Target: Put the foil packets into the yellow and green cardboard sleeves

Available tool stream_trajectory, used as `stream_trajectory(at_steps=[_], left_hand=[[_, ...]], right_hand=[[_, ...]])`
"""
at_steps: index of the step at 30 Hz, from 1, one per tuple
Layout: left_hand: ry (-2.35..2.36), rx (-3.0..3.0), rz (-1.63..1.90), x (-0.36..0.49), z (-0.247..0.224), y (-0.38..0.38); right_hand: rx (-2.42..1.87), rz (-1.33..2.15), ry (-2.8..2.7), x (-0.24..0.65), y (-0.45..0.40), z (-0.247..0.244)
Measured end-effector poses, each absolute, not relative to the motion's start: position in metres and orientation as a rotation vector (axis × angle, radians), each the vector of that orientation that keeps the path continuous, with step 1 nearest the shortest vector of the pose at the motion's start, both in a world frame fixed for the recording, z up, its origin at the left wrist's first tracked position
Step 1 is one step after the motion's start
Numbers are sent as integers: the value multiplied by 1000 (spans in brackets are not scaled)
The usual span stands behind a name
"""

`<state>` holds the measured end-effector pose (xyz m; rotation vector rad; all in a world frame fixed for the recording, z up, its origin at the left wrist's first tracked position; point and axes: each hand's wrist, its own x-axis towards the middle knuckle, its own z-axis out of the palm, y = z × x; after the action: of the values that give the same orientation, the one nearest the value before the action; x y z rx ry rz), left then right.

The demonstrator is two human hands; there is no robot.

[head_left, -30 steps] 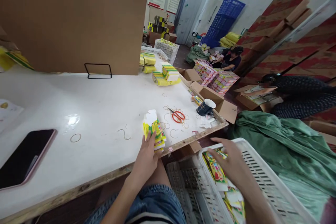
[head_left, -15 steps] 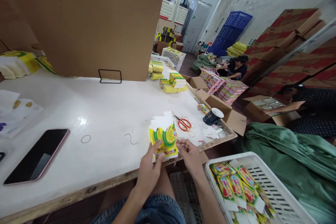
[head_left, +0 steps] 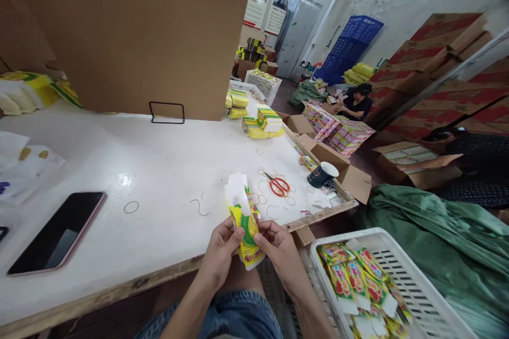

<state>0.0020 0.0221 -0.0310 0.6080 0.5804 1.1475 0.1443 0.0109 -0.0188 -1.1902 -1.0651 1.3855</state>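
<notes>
A yellow and green printed carton (head_left: pixel 247 233) with white flaps is held at the front edge of the white table (head_left: pixel 159 169). My left hand (head_left: pixel 222 246) pinches its left side, thumb on the printed face. On its right side, my right hand (head_left: pixel 278 249) grips the edge between thumb and fingers. The carton is narrow and tilted, its white flaps pointing away from me. Beyond it to the right lie red-handled scissors (head_left: pixel 279 186) among thin rubber bands.
A dark mug (head_left: pixel 323 176) stands near the table's right edge. At lower right is a white basket (head_left: pixel 421 275) of printed cartons. A phone (head_left: pixel 58 233) lies left; a large cardboard sheet (head_left: pixel 151 37) stands behind. Two people work by boxes at right.
The carton has turned from a wide, flat face to a narrower shape and come nearer to me. Both hands have closed in on its sides.
</notes>
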Motion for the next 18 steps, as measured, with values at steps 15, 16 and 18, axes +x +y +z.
stream_trajectory(at_steps=[15, 16, 18], left_hand=[[787, 850, 1242, -1, -18, 14], [766, 866, 1211, -2, -17, 13], [725, 882, 1149, -4, -16, 13]], right_hand=[[-1244, 1153, -1318, 147, 14, -5], [-1206, 1187, -1332, 149, 15, 0], [-1153, 1246, -1387, 154, 19, 7]])
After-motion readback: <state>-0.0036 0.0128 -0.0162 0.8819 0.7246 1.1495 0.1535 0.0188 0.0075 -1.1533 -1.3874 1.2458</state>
